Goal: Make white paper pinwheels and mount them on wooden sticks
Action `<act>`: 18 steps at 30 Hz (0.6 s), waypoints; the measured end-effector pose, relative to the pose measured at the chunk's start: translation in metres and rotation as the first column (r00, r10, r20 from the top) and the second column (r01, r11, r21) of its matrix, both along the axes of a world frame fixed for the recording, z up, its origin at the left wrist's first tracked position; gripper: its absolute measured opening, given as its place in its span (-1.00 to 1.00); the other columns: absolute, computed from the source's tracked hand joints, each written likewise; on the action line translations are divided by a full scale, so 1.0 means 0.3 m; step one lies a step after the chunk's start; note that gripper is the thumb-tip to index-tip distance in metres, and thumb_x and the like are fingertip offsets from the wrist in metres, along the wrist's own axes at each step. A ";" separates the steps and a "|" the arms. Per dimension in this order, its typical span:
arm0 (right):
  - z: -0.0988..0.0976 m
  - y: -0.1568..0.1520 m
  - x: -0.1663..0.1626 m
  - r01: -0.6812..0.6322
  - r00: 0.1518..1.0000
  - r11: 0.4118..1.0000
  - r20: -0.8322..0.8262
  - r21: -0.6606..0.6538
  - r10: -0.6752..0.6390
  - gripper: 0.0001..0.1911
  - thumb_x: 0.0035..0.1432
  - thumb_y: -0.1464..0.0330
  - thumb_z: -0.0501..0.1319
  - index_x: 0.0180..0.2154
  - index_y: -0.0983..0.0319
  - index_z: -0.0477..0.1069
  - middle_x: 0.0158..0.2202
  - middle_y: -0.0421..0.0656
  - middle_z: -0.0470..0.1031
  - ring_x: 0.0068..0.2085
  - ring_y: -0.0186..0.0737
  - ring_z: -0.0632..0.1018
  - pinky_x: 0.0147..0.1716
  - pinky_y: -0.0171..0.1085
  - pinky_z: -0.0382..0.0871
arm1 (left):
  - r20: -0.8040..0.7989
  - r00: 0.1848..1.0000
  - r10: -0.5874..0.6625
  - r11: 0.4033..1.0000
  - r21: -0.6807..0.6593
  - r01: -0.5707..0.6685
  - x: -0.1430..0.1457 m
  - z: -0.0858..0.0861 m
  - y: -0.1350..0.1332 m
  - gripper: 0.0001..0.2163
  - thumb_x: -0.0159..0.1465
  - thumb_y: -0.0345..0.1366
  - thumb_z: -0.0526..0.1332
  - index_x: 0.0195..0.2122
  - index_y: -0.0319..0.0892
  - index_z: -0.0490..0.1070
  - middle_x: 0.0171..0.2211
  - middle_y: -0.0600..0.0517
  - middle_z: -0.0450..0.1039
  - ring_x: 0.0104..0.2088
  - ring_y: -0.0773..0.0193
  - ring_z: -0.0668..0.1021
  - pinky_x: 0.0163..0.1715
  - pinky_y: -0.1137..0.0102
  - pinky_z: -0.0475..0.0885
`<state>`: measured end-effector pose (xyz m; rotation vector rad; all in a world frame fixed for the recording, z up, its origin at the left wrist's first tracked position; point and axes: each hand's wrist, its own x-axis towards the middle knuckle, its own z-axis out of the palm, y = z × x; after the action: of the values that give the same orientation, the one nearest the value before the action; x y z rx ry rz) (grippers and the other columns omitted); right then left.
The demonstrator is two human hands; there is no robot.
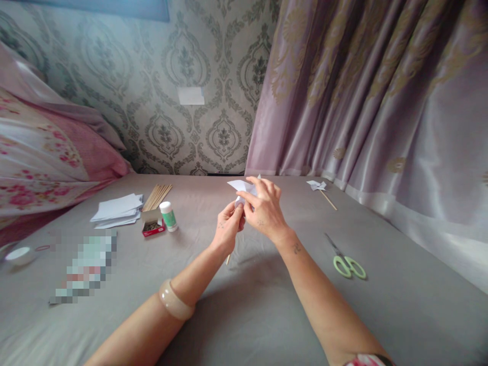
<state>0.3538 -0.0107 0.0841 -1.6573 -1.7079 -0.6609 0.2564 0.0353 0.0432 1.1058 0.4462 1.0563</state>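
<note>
A white paper pinwheel (238,186) is held up over the middle of the grey-covered surface. My left hand (227,226) is closed around it from below, and the end of a thin wooden stick (228,260) pokes out under that hand. On the paper blades lies my right hand (267,209), thumb and fingers curled about them, hiding much of the pinwheel. Where paper and stick join is covered by my fingers. Farther right lies a second paper pinwheel (317,186) on its own stick (328,200).
Green-handled scissors (348,266) lie to the right. On the left are a stack of white paper (117,208), several wooden sticks (158,196), a small red box (153,226) of small metal pieces, a white-and-green bottle (168,217) and a blurred packet (86,267). Curtains (343,91) hang at right.
</note>
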 end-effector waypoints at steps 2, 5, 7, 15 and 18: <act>-0.002 0.001 0.003 -0.002 1.000 1.000 0.011 -0.006 0.002 -0.67 0.12 0.46 0.18 -0.09 0.10 0.52 0.16 -0.09 0.28 0.13 -0.01 0.23 0.09 -0.02 0.05 | 0.005 1.000 0.000 1.000 0.005 0.000 -0.001 0.001 -0.001 -0.68 0.05 -0.04 0.33 -0.44 -0.19 0.35 -0.68 0.23 0.07 -0.67 0.52 0.11 -0.66 0.54 -0.07; -0.008 0.004 0.003 0.002 1.000 1.000 0.019 -0.012 -0.002 -0.68 0.11 0.46 0.19 -0.09 0.11 0.52 0.15 -0.07 0.30 0.13 0.00 0.23 0.09 -0.02 0.06 | 0.003 1.000 0.003 1.000 0.005 -0.003 -0.002 0.004 -0.001 -0.68 0.05 -0.05 0.33 -0.46 -0.19 0.33 -0.67 0.23 0.08 -0.68 0.53 0.11 -0.67 0.54 -0.07; -0.011 0.006 0.001 0.000 1.000 1.000 0.018 -0.012 0.001 -0.68 0.12 0.47 0.18 -0.10 0.11 0.52 0.15 -0.07 0.30 0.13 0.01 0.23 0.09 -0.01 0.06 | 0.001 1.000 0.003 1.000 0.005 -0.003 -0.003 0.004 0.001 -0.69 0.06 -0.06 0.32 -0.45 -0.19 0.32 -0.66 0.23 0.10 -0.68 0.53 0.11 -0.67 0.54 -0.06; 0.010 0.023 0.046 0.001 0.949 0.963 -0.304 0.269 0.084 -0.63 0.21 0.47 0.00 -0.05 0.19 0.47 -0.02 -0.05 0.48 0.02 -0.14 0.43 0.05 -0.13 0.23 | -0.014 0.999 0.034 0.999 -0.023 -0.034 -0.009 0.015 0.006 -0.70 0.02 -0.10 0.32 -0.50 -0.20 0.29 -0.58 0.17 0.24 -0.68 0.55 0.18 -0.69 0.54 -0.05; 0.000 0.035 0.070 0.087 0.873 0.958 -0.485 0.272 0.058 -0.64 0.23 0.42 -0.04 -0.08 0.29 0.47 -0.11 0.02 0.55 -0.06 -0.10 0.52 -0.02 -0.15 0.32 | -0.001 0.999 0.042 0.999 -0.029 -0.042 -0.012 0.023 0.008 -0.70 0.02 -0.10 0.32 -0.51 -0.20 0.27 -0.58 0.17 0.24 -0.68 0.56 0.18 -0.69 0.54 -0.05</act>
<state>0.3748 -0.0001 0.0842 -1.4729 -1.1745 -0.4196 0.2529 0.0379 0.0502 1.0748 0.4853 1.0829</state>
